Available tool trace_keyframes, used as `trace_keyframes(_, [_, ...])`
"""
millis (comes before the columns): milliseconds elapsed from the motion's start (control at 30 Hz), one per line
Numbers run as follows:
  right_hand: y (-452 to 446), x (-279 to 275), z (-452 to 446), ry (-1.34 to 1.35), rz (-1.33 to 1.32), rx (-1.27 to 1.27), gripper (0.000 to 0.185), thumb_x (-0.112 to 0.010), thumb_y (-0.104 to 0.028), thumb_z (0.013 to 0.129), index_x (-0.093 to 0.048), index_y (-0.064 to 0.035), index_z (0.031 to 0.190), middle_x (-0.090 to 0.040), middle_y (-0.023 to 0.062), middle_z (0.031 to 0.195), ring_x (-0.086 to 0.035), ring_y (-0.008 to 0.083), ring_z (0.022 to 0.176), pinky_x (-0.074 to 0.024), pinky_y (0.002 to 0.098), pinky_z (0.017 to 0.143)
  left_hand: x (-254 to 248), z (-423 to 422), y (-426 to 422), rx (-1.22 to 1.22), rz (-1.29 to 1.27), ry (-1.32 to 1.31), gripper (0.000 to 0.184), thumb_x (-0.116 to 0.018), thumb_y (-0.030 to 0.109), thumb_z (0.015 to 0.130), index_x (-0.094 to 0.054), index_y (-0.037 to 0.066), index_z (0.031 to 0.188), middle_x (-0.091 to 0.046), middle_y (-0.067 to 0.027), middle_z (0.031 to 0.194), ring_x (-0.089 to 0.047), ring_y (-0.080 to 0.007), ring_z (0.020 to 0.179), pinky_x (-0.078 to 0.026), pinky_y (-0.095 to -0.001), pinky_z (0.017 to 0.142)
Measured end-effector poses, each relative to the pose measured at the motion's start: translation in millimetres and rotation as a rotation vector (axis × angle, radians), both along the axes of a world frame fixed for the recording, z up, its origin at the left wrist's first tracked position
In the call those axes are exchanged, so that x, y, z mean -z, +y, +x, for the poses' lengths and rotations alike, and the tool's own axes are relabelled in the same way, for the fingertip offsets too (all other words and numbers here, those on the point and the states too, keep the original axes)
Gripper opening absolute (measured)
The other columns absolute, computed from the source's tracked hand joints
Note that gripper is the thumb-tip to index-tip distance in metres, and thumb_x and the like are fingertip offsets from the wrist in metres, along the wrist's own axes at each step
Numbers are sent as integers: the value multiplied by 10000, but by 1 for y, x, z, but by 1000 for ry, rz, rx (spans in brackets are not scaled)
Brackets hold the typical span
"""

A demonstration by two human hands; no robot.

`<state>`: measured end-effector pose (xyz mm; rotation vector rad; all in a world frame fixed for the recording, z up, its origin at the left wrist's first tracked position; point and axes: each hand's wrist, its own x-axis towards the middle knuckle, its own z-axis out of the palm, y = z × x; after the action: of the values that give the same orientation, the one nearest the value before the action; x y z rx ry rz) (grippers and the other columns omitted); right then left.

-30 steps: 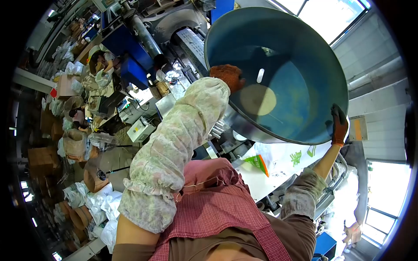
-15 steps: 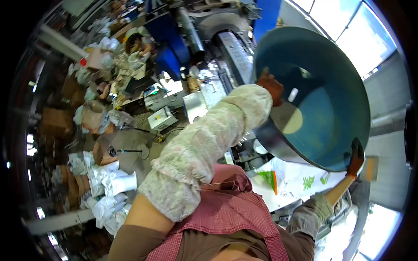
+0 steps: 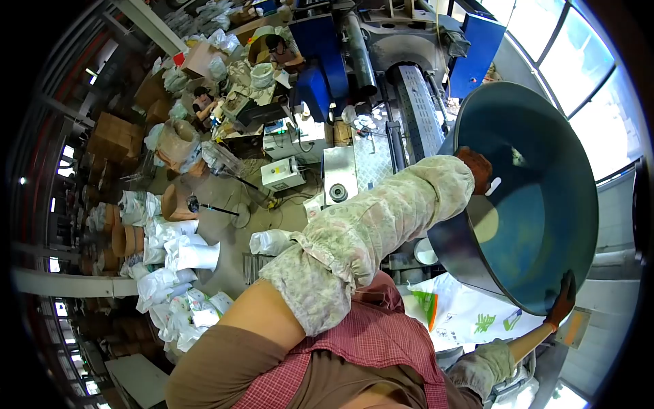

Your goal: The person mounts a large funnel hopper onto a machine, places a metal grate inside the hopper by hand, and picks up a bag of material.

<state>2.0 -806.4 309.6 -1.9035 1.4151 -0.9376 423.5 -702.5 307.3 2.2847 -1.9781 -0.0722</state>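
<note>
A large round metal hopper (image 3: 538,204), bluish-green inside and open toward me, fills the right of the head view. My left hand (image 3: 475,170), in a reddish-brown glove, is closed at the hopper's left rim, with its fingertips partly hidden. A small white patch shows beside that hand; I cannot tell what it is. My right hand (image 3: 563,300), gloved in the same colour, wraps round the lower right rim. A pale round patch shows inside the hopper. Below it lies a white printed sack (image 3: 470,317) with green marks.
Machinery with a perforated metal plate (image 3: 419,109) and blue panels (image 3: 473,54) stands ahead. A white control box (image 3: 283,174) sits left of it. White sacks (image 3: 194,255) crowd the floor at left, near a pedestal fan (image 3: 193,204). Two people sit farther back among cartons.
The view has shifted, so the hopper and both hands appear farther right and lower. My left hand's fingers, stretched out before, are now curled at the rim. My right hand keeps its hold.
</note>
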Motion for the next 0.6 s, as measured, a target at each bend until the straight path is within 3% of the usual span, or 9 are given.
trace_keyframes(133, [5,-5,6,11,21,30,371,-437,-205,845,-496,-6,1153,-533,109,1132,-511,204,1018,-367,293,882,-2,0,0,-5,42,13,345,-477,382,725,-628,121,894,-604,-88,928,-559,-224,922,-379,-373,796])
trace_keyframes(200, [9,-7,10,-13,-20,31,318,-421,-116,843,-521,-2,1123,-568,84,1080,-538,165,965,-394,276,857,-5,0,1,-6,13,6,345,-478,381,724,-629,121,892,-606,-90,922,-562,-227,916,-378,-372,795])
trace_keyframes(267, [10,-8,11,-21,-20,27,316,-422,-114,843,-523,-3,1121,-571,83,1073,-539,163,960,-394,276,857,-14,1,4,14,73,101,342,-482,383,721,-633,126,888,-610,-93,913,-568,-229,904,-372,-370,802])
trace_keyframes(600, [8,-5,9,-47,-2,31,313,-439,-120,844,-521,-1,1121,-574,86,1061,-540,169,941,-394,279,851,-8,1,2,-7,23,100,349,-498,381,713,-628,125,912,-611,-99,909,-569,-233,903,-366,-382,815])
